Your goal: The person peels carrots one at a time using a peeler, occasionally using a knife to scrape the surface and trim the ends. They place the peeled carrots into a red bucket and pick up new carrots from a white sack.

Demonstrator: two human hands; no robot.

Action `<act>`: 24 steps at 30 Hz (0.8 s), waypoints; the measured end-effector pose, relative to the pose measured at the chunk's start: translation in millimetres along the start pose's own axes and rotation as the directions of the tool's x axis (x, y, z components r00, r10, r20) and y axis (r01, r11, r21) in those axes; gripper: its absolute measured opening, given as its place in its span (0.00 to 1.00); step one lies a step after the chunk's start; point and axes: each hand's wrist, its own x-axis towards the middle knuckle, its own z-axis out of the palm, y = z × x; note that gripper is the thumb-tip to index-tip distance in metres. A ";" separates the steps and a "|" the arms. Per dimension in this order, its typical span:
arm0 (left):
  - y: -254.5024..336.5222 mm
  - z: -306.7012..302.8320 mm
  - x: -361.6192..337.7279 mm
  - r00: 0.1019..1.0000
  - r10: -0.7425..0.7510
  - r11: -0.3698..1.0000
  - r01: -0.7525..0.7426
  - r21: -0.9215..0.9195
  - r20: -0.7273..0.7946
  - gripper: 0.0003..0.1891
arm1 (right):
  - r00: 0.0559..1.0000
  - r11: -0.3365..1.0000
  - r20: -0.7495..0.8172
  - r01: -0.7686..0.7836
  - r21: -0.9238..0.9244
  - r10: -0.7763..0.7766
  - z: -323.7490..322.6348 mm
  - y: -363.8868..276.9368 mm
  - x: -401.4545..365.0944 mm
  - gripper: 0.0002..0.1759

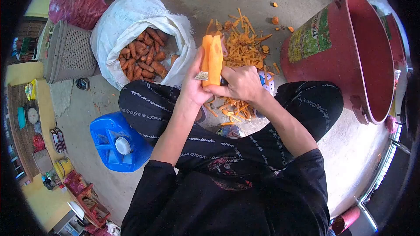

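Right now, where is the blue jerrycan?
Head view, lower left: the blue jerrycan sits on the floor by the person's left knee, below the white carrot sack.

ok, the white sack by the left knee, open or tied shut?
Open. The white sack has its mouth rolled back, and a heap of carrots shows inside. How full it is cannot be told.

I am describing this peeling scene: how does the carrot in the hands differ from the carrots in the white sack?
The held carrot, in the left hand, is bright, clean orange; the sack carrots are duller and brownish. The held carrot stands upright and alone; the sack carrots lie piled in many directions. Both are orange carrots.
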 end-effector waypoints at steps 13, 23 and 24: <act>19.4 -1.7 -1.9 0.963 0.252 0.962 -0.238 0.135 -0.096 0.24 | 0.974 0.784 0.127 -0.227 0.578 0.189 -18.5 5.1 -9.4 0.24; 20.3 -1.1 -4.2 0.994 0.105 0.985 -0.102 0.139 -0.015 0.27 | 0.470 -0.236 0.726 -0.734 0.637 0.501 -8.0 8.3 3.7 0.32; 19.6 -0.6 -4.9 0.994 0.105 0.983 -0.099 0.153 -0.030 0.27 | 0.457 -0.235 0.715 -0.731 0.641 0.529 -7.7 8.0 4.5 0.31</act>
